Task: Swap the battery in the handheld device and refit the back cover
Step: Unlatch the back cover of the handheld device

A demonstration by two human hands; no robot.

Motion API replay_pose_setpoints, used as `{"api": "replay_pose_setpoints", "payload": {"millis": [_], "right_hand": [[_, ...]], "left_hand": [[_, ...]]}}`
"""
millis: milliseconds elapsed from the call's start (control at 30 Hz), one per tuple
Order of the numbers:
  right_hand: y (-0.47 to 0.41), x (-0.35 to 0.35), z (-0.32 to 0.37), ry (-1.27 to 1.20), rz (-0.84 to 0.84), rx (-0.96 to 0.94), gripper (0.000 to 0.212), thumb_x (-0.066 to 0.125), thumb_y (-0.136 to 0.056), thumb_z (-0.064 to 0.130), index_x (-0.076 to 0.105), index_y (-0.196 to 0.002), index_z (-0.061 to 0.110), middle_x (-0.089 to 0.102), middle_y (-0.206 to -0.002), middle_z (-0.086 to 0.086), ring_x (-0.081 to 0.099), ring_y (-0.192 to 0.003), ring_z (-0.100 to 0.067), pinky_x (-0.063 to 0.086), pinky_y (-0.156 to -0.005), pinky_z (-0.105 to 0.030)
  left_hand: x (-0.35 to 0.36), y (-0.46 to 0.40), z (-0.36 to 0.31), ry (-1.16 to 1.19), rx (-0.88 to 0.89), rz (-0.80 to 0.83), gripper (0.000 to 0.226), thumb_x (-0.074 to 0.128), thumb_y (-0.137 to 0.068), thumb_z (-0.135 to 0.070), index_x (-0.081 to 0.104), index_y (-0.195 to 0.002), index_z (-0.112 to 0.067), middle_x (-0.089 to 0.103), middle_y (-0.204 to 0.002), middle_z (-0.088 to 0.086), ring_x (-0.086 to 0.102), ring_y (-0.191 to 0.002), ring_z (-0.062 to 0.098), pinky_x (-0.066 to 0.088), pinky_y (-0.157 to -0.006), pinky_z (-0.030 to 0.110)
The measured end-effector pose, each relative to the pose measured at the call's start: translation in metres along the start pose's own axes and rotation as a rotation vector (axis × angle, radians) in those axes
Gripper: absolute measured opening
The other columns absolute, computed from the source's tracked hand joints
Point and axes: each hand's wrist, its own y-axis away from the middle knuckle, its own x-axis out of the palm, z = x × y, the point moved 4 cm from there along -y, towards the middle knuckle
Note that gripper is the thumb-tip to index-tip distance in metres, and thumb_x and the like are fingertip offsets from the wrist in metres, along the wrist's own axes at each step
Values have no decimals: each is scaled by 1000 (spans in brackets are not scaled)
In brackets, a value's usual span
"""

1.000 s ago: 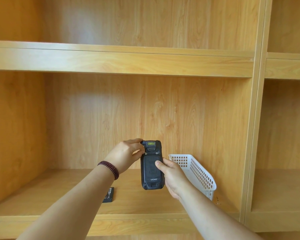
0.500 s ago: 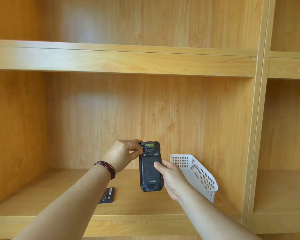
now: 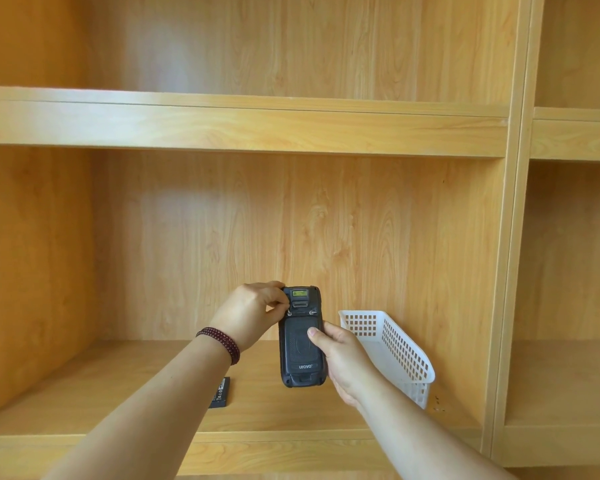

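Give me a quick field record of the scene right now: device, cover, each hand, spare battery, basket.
device: black handheld, held upright in the air, back facing the camera
back cover: on the device
left hand: fingertips at the left latch near the device's top
right hand: gripping the device's right side, thumb on the back cover
battery: lying loose on the shelf, left of the device
basket: white, tilted, on the shelf, right of the hands
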Motion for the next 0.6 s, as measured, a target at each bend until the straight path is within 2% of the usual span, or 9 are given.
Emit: {"api": "replay_pose_setpoints", "payload": {"millis": [67,167,233,300,400,533,600], "right_hand": [[0,-1,3,5,-9,-6,22,51,-101,15,69,-112,12,77,-105,-5,71,-104,-22,52,-99,-44],[0,0,9,16,-2,-23,21,51,-101,17,71,-109,16,77,-105,-3,71,-104,-21,51,-101,-48],[1,2,13,11,10,-31,22,51,-101,17,71,-109,17,77,-106,-2,70,-105,-21,49,-102,-50],[2,4,14,2,14,-32,22,51,-101,17,70,-111,17,77,-107,-2,70,-106,-21,48,-103,-51],[4,6,13,3,26,-32,22,51,-101,17,70,-112,18,77,-108,-2,70,-107,-19,49,-103,-50],[8,6,18,94,68,-17,26,56,-99,24,64,-123,19,74,-115,1,69,-107,-17,52,-100,-48],[5,-1,31,264,-30,-99,35,62,-95,29,56,-129,27,66,-125,5,65,-110,-14,53,-99,-45]], "left_hand": [[0,0,1,66,-109,-7,7,68,-86,-15,75,-87,-15,70,-111,-5,69,-96,7,56,-84,25],[-4,-1,8,388,-401,-82,7,65,-89,-20,69,-94,-23,70,-110,-12,71,-83,9,60,-77,31],[-2,-1,11,682,-584,-50,19,63,-91,-17,62,-110,-21,71,-107,0,73,-84,18,61,-75,37],[0,-1,10,891,-695,35,26,61,-93,-14,59,-119,-15,72,-107,11,73,-85,24,62,-71,36],[-1,-1,8,975,-723,108,24,62,-92,-10,62,-117,-13,75,-101,14,71,-80,24,60,-63,33],[-2,0,8,983,-741,38,24,61,-91,-4,63,-114,-9,74,-92,13,68,-69,20,59,-58,31],[-2,2,8,997,-754,5,24,61,-91,-4,63,-114,-9,74,-91,14,69,-66,19,59,-57,31]]}}
